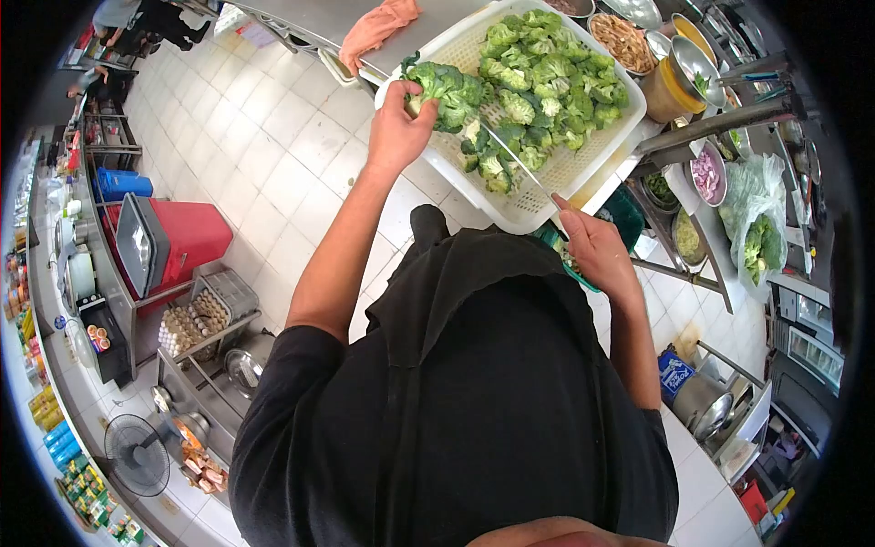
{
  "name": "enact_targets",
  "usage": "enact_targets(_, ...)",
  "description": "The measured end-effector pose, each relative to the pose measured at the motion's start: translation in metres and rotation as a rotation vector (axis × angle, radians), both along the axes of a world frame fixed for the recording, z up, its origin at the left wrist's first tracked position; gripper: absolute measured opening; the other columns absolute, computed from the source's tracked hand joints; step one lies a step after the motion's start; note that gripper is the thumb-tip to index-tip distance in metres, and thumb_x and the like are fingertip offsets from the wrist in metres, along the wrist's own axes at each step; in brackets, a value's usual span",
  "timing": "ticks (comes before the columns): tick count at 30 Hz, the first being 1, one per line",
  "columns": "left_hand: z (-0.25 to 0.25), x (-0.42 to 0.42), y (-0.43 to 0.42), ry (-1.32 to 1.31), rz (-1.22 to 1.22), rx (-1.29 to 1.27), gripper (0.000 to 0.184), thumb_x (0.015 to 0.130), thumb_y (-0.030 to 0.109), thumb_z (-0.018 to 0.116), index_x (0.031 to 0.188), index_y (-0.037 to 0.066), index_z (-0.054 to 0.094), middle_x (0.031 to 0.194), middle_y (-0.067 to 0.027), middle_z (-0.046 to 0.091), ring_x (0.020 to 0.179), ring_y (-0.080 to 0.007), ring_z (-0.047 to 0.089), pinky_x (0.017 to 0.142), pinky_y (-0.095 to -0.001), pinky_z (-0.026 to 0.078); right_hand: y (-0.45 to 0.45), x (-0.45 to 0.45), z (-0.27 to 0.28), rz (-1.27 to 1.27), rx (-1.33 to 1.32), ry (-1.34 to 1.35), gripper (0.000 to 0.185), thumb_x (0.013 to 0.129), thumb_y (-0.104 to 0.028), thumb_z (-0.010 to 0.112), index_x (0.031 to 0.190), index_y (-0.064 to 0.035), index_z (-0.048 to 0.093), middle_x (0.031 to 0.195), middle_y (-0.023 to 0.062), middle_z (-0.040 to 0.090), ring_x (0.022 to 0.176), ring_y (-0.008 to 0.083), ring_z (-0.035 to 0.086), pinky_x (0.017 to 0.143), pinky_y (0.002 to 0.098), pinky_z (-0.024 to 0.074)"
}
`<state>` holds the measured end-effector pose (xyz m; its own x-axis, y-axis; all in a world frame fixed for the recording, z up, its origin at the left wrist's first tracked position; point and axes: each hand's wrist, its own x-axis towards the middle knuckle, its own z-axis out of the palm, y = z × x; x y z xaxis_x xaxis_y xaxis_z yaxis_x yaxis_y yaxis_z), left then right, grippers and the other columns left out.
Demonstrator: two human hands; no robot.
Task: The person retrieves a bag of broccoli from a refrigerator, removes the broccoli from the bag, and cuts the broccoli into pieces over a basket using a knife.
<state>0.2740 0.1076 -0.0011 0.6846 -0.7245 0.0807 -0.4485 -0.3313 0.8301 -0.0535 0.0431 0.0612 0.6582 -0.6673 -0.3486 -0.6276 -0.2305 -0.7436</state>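
My left hand (401,128) is closed around the stem of a large broccoli head (448,95), held over the left side of a white perforated basket (597,164). In my right hand (594,244) is the handle of a long-bladed knife (521,164). Its blade slants up and left across the basket, with the tip close to the held broccoli. Cut broccoli florets (547,77) are heaped in the back and middle of the basket. Several more pieces lie below the blade's tip.
An orange cloth (375,32) lies on the metal counter at the back left. Bowls of shredded food (622,44) and chopped purple onion (707,176) stand at the right, near a plastic bag of broccoli (758,223). Beneath the basket is a green container (623,217). Two people are at the far left.
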Motion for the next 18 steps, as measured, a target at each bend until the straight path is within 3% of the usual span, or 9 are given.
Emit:
enact_targets(3,0.004,-0.004,0.003,-0.007,-0.039,0.033,0.036,0.087,0.030,0.071,0.111,0.008,0.054,0.064,-0.0083,0.059,0.058,-0.0229,0.060,0.058,-0.0381,0.046,0.002,0.005,0.005,0.016,-0.097,-0.004,0.044,0.104,-0.040,0.047,0.135,-0.0118,0.061,0.098,0.0226,0.070,0.095,0.0398,0.068,0.087,0.0412,0.0515)
enact_targets(4,0.005,-0.005,0.004,0.003,-0.050,0.019,0.035,0.088,0.028,0.071,0.111,0.007,0.054,0.065,-0.0062,0.057,0.059,-0.0193,0.056,0.057,-0.0355,0.044,0.002,0.006,0.007,0.022,-0.102,0.014,0.044,0.104,-0.040,0.048,0.135,-0.0119,0.062,0.103,0.0244,0.070,0.099,0.0425,0.067,0.089,0.0421,0.0509)
enact_targets(6,0.006,-0.010,0.005,0.021,-0.065,-0.009,0.033,0.090,0.024,0.071,0.112,0.006,0.055,0.066,-0.0020,0.054,0.059,-0.0121,0.049,0.056,-0.0305,0.041,0.006,0.006,0.005,0.022,-0.119,0.008,0.044,0.104,-0.040,0.048,0.134,-0.0121,0.062,0.100,0.0246,0.070,0.098,0.0424,0.067,0.088,0.0420,0.0513)
enact_targets(9,0.012,-0.016,0.008,0.009,-0.069,0.024,0.034,0.089,0.025,0.071,0.112,0.007,0.054,0.067,-0.0030,0.055,0.061,-0.0133,0.051,0.058,-0.0316,0.043,0.008,0.005,0.001,0.031,-0.151,0.002,0.044,0.104,-0.040,0.048,0.134,-0.0123,0.062,0.098,0.0250,0.069,0.097,0.0424,0.067,0.087,0.0418,0.0517)
enact_targets(13,0.015,-0.018,0.012,-0.045,-0.070,0.045,0.037,0.088,0.031,0.069,0.112,0.010,0.051,0.064,-0.0127,0.062,0.063,-0.0322,0.065,0.062,-0.0440,0.049,0.007,0.006,-0.003,0.057,-0.177,-0.013,0.043,0.104,-0.040,0.048,0.134,-0.0121,0.062,0.095,0.0255,0.068,0.093,0.0430,0.067,0.084,0.0424,0.0520)
enact_targets(16,0.013,-0.018,0.017,-0.106,-0.080,0.091,0.036,0.088,0.030,0.068,0.113,0.011,0.051,0.064,-0.0140,0.063,0.065,-0.0352,0.066,0.063,-0.0461,0.050,0.004,0.011,0.000,0.081,-0.117,0.039,0.045,0.104,-0.040,0.047,0.132,-0.0095,0.063,0.090,0.0262,0.067,0.087,0.0433,0.066,0.080,0.0430,0.0516)
enact_targets(18,0.010,-0.020,0.019,-0.112,-0.088,0.115,0.037,0.088,0.031,0.069,0.114,0.010,0.053,0.066,-0.0117,0.062,0.064,-0.0303,0.065,0.062,-0.0429,0.049,0.004,0.018,-0.004,0.084,-0.115,0.032,0.045,0.104,-0.040,0.046,0.132,-0.0083,0.063,0.087,0.0268,0.066,0.084,0.0438,0.065,0.078,0.0433,0.0512)
